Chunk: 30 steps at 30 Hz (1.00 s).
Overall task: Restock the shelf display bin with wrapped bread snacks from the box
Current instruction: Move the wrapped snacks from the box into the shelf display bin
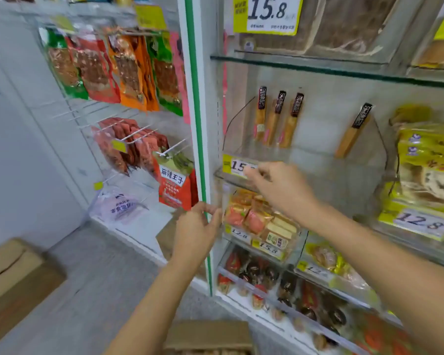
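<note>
Head view: right hand [274,185] at the display bin's [318,162] front lip, fingers [251,173] bent over its price label [237,166]; blur hides any grasp. Wrapped bread snacks [274,119] stand at the bin's back, beyond those fingers. Left hand [192,231], loosely curled and empty, lies below-left of the bin; box [210,336] well beneath.

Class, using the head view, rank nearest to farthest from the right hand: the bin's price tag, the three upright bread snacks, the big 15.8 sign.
1. bin's price tag, beside the right hand
2. three upright bread snacks, bin's back
3. big 15.8 sign, top shelf
</note>
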Each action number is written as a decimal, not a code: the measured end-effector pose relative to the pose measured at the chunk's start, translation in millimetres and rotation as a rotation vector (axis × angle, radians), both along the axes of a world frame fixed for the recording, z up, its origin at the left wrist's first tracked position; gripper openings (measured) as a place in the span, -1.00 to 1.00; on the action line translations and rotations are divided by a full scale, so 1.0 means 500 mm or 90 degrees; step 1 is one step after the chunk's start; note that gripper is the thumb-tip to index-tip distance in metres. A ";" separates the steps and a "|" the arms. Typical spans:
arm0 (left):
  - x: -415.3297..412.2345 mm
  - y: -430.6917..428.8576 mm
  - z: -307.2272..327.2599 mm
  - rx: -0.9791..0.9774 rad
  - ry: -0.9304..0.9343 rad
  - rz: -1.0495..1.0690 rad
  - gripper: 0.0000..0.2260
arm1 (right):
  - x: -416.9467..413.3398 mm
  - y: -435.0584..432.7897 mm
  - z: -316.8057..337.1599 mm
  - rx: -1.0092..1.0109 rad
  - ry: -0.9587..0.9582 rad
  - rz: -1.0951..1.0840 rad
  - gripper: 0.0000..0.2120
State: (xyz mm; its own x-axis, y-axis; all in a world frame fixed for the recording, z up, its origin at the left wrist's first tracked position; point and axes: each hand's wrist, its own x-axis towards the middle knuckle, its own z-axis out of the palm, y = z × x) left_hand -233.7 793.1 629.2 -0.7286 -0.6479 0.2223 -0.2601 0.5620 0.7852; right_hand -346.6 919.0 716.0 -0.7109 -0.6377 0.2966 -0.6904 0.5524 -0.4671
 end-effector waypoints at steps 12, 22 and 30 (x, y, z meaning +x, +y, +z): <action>0.390 -0.037 -0.463 0.263 -0.303 0.075 -0.92 | 0.238 0.004 -0.640 0.425 -0.404 0.018 -0.70; 0.499 -0.022 -0.914 0.469 -0.498 0.228 -0.76 | 0.309 -0.009 -1.072 0.545 -0.490 0.074 -0.83; 0.492 0.028 -1.247 0.659 -0.531 0.270 -0.82 | 0.287 -0.039 -1.402 0.728 -0.353 0.314 -0.46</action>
